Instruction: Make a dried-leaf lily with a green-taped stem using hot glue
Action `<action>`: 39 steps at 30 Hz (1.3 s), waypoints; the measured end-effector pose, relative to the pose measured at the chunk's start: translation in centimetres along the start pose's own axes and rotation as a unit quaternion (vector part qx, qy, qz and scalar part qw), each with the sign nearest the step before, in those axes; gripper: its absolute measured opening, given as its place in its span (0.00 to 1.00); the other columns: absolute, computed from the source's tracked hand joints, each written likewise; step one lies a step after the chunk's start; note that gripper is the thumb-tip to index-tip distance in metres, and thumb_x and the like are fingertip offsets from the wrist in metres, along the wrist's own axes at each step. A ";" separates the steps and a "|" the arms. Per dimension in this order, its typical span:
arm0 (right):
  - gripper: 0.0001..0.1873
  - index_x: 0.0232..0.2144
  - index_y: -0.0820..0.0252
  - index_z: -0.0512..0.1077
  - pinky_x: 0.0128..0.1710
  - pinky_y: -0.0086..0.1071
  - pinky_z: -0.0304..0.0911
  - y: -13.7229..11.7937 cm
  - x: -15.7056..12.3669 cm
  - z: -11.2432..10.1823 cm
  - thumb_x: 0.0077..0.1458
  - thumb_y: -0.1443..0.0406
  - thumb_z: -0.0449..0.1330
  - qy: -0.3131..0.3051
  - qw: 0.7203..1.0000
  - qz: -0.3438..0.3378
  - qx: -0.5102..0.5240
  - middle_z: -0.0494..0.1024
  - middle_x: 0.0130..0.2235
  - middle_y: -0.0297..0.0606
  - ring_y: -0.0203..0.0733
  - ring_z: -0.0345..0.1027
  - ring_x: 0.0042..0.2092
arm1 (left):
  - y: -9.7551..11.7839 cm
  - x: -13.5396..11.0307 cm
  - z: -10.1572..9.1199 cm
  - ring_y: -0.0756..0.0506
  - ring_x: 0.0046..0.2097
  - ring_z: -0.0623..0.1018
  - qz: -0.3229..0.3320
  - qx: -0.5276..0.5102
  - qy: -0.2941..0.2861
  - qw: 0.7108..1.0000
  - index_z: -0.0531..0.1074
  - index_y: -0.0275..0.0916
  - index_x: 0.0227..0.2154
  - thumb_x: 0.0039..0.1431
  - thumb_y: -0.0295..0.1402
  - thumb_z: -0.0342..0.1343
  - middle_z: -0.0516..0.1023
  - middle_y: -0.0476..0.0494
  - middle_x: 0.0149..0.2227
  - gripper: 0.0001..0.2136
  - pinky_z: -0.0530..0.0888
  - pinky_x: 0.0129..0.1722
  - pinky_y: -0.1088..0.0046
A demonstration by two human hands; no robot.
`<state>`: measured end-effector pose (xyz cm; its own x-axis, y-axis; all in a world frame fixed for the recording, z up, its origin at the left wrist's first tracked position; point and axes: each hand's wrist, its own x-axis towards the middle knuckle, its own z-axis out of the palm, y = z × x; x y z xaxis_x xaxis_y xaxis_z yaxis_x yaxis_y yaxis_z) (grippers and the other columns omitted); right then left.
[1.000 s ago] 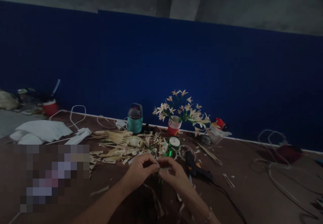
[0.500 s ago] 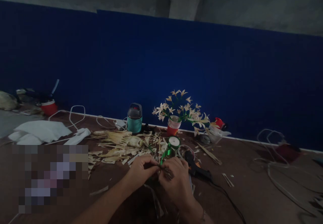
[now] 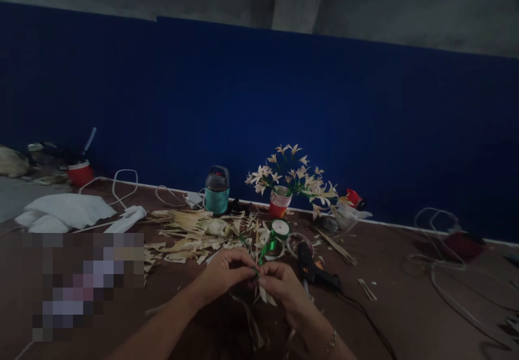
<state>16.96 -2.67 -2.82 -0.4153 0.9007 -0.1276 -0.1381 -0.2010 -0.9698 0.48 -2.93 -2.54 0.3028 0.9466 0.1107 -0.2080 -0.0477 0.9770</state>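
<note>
My left hand (image 3: 227, 269) and my right hand (image 3: 286, 290) meet low in the middle of the head view, fingertips nearly touching. Both are closed in a pinch on the end of a green ribbon (image 3: 266, 250). That ribbon runs up to its spool (image 3: 279, 228), which has a white face. Pale petal-like husk strips (image 3: 265, 296) hang just under the right fingers; whether they are fixed to the ribbon I cannot tell. Just past the right hand lies a black glue gun (image 3: 318, 276). The pinched spot itself is mostly hidden by the fingers.
Dry husk pieces (image 3: 190, 235) spread beyond my left hand. Pale flowers (image 3: 302, 176) stand in stacked red cups (image 3: 279, 203), near a teal container (image 3: 217, 195). A black cord (image 3: 365, 314) trails right. A blue panel (image 3: 259, 95) rises behind the table (image 3: 405, 317).
My right hand has turned and its fingers have uncurled from a tighter fold into a pinch. Pale strips now show beneath it. The left hand has barely moved.
</note>
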 end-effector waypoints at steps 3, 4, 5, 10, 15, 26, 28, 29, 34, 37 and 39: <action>0.13 0.19 0.63 0.69 0.22 0.25 0.49 0.5 0.3 -0.3 0.33 0.60 0.66 -0.012 1.000 0.025 0.007 0.66 0.17 0.28 0.30 0.55 0.20 | 0.7 -0.2 0.2 0.52 0.24 0.70 -0.005 0.046 0.003 0.999 0.73 0.36 0.22 0.43 0.38 0.61 0.69 0.50 0.25 0.10 0.68 0.26 0.76; 0.13 0.19 0.63 0.69 0.21 0.24 0.48 0.5 0.4 -0.3 0.34 0.60 0.66 -0.008 1.000 0.024 -0.006 0.66 0.17 0.28 0.29 0.54 0.20 | 1.0 -0.3 0.3 0.51 0.25 0.70 0.001 0.077 0.010 0.997 0.73 0.36 0.21 0.44 0.38 0.60 0.69 0.49 0.25 0.09 0.68 0.26 0.76; 0.12 0.19 0.62 0.68 0.20 0.24 0.47 0.4 0.5 -0.3 0.35 0.60 0.65 0.000 0.999 0.017 -0.028 0.65 0.17 0.27 0.29 0.52 0.19 | 1.2 -0.3 0.3 0.51 0.26 0.70 0.011 0.113 0.021 0.993 0.73 0.36 0.21 0.45 0.37 0.59 0.70 0.49 0.25 0.08 0.68 0.27 0.76; 0.04 0.23 0.60 0.67 0.29 0.28 0.56 -0.7 -0.2 0.6 0.41 0.66 0.59 0.088 0.951 -0.128 -0.268 0.70 0.24 0.31 0.37 0.62 0.28 | 0.8 -0.1 0.6 0.49 0.29 0.70 0.039 0.230 0.084 0.969 0.71 0.36 0.22 0.46 0.30 0.55 0.70 0.49 0.23 0.04 0.67 0.31 0.76; 0.03 0.24 0.59 0.70 0.40 0.36 0.51 -0.9 -1.1 1.1 0.42 0.71 0.58 0.183 0.803 -0.266 -0.501 0.74 0.27 0.34 0.40 0.65 0.33 | -0.6 0.1 0.8 0.48 0.28 0.70 0.032 0.248 0.098 0.963 0.71 0.36 0.22 0.47 0.29 0.53 0.71 0.49 0.23 0.04 0.66 0.29 0.76; 0.04 0.19 0.58 0.72 0.39 0.36 0.54 -0.7 -0.8 0.9 0.43 0.68 0.59 0.200 0.832 -0.260 -0.448 0.75 0.23 0.34 0.40 0.67 0.30 | 0.1 0.3 0.4 0.47 0.31 0.72 0.092 0.203 0.080 0.972 0.77 0.37 0.23 0.46 0.31 0.58 0.73 0.46 0.25 0.04 0.68 0.34 0.73; 0.06 0.18 0.59 0.72 0.34 0.34 0.57 -0.6 -0.5 0.6 0.43 0.66 0.59 0.167 0.889 -0.212 -0.371 0.74 0.23 0.35 0.41 0.67 0.30 | 0.1 0.3 0.2 0.47 0.31 0.72 0.088 0.175 0.072 0.978 0.77 0.37 0.24 0.46 0.32 0.59 0.72 0.46 0.25 0.05 0.68 0.33 0.73; 0.06 0.18 0.60 0.72 0.31 0.32 0.58 -0.6 -0.4 0.5 0.43 0.65 0.59 0.143 0.917 -0.184 -0.324 0.74 0.22 0.35 0.40 0.67 0.28 | 0.0 0.3 0.1 0.48 0.30 0.72 0.076 0.152 0.068 0.983 0.78 0.37 0.25 0.45 0.33 0.59 0.72 0.47 0.25 0.06 0.68 0.32 0.73; 0.09 0.19 0.62 0.72 0.26 0.28 0.57 -0.3 0.0 -0.2 0.39 0.62 0.64 0.060 0.984 -0.090 -0.139 0.73 0.20 0.33 0.35 0.63 0.24 | -0.4 0.3 -0.1 0.51 0.25 0.70 0.018 0.066 0.040 0.997 0.78 0.37 0.26 0.43 0.37 0.62 0.69 0.49 0.25 0.09 0.67 0.25 0.76; 0.12 0.18 0.63 0.71 0.26 0.28 0.57 -0.5 -0.2 0.1 0.37 0.60 0.67 0.049 0.994 -0.066 -0.078 0.75 0.20 0.35 0.35 0.64 0.24 | -0.7 0.2 0.0 0.52 0.24 0.70 0.005 0.015 0.031 0.999 0.76 0.36 0.23 0.42 0.37 0.63 0.68 0.50 0.23 0.09 0.67 0.25 0.76; 0.13 0.18 0.63 0.71 0.27 0.28 0.57 -0.7 -0.3 0.3 0.37 0.59 0.67 0.037 0.997 -0.050 -0.039 0.76 0.21 0.36 0.35 0.65 0.24 | -0.8 0.2 0.0 0.52 0.23 0.70 -0.008 -0.031 0.023 0.999 0.75 0.36 0.23 0.43 0.38 0.63 0.69 0.51 0.23 0.10 0.67 0.25 0.75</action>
<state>16.91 -2.95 -2.06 -0.3343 0.9416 -0.0411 -0.1033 -0.0799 -0.9914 0.74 -2.68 -3.28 0.2635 0.9610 0.0843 -0.2611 -0.0131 0.9652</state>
